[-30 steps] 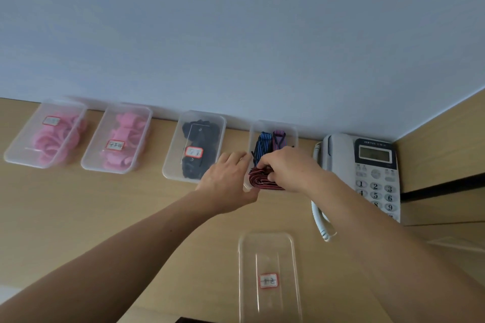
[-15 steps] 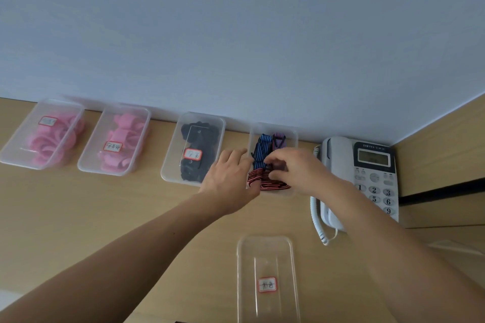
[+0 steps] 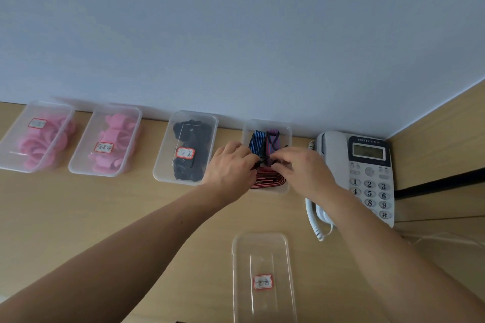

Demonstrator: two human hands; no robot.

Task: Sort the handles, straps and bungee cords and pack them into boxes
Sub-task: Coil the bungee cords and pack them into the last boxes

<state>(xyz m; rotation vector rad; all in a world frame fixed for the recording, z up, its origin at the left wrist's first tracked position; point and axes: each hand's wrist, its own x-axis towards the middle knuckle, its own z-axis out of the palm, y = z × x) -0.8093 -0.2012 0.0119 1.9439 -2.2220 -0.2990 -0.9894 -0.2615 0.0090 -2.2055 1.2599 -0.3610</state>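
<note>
Where the hands meet: over the near end of the open clear box (image 3: 288, 131), fourth in the row along the wall.
Left hand (image 3: 231, 165): fingers curled, tips pinching the thin black hook (image 3: 263, 159) at the end of the red-and-black bungee cord (image 3: 267, 181).
Right hand (image 3: 301, 168): fingers bent down over the same cord, thumb and fingertips closed on the hook from the other side.
Red-and-black bungee cord: a flat coil lying inside the box at its near end, between the two hands.
Other cords: a blue bungee cord (image 3: 256, 140) and a purple bungee cord (image 3: 273, 139) lie side by side at the far end of the same box.
Box of black straps (image 3: 186, 149): lidded, red-bordered label on top, just beside the left hand.
Pink boxes: two lidded, labelled boxes of pink looped pieces, one (image 3: 105, 139) beside the other (image 3: 36, 136), at the left end of the row.
Clear lid (image 3: 262, 275): flat on the wooden desk (image 3: 105, 217), nearer the person, its label facing up.
Telephone (image 3: 367, 173): grey, against the wall to the right of the open box, coiled cord hanging at its left side.
</note>
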